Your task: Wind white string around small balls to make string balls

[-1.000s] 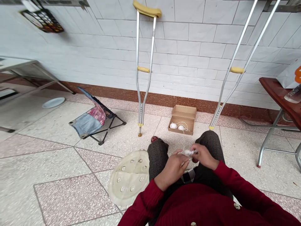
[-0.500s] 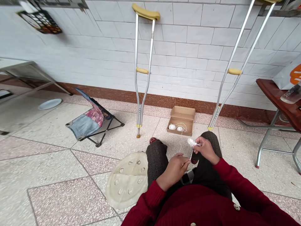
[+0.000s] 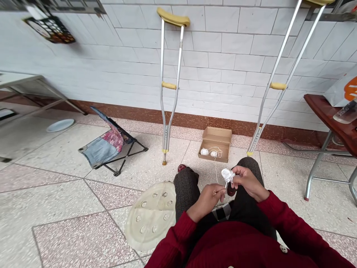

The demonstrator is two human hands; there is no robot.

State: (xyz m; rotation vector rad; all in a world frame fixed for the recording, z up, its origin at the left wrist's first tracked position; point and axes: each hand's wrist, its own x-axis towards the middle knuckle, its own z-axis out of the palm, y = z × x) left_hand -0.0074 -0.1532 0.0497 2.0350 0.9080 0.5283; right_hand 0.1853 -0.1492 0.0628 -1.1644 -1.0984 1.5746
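My right hand (image 3: 248,181) is closed on a small bundle of white yarn (image 3: 227,175) above my right knee. Lower and to the left, my left hand (image 3: 209,199) pinches the white yarn strand (image 3: 225,185) that comes off the bundle. Another strand hangs from the cardboard box (image 3: 214,158) toward my left hand. Inside that open box on the floor lie two white yarn balls (image 3: 204,152) with loose loops beside them. Whether a hook or needle is in my right hand, I cannot make out.
One crutch (image 3: 169,85) leans on the tiled wall ahead, another crutch (image 3: 278,86) to the right. A folding stool (image 3: 102,150) and a round beige mat (image 3: 149,216) are on the left. A brown table (image 3: 329,119) stands at the right.
My left hand has moved slightly closer to the bundle, and the strand between the hands is shorter. The bundle has turned and shows more of its loops.
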